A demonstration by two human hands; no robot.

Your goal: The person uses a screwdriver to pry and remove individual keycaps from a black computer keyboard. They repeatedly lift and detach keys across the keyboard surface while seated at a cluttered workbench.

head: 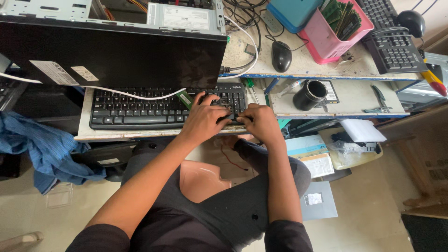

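Black keyboard (140, 109), long axis running left to right along the desk edge (107, 135): both hands lay on its right end, left hand (204, 119) with curled fingers pressing keys, right hand (261, 122) closed around the right corner, neither nearer.

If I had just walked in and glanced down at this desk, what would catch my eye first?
Probably the two bare hands, left hand and right hand, resting close together on the right end of a black keyboard at the desk's front edge. Behind it lies a big black computer case on its side. At upper right, a bright pink bin filled with green memory sticks stands out.
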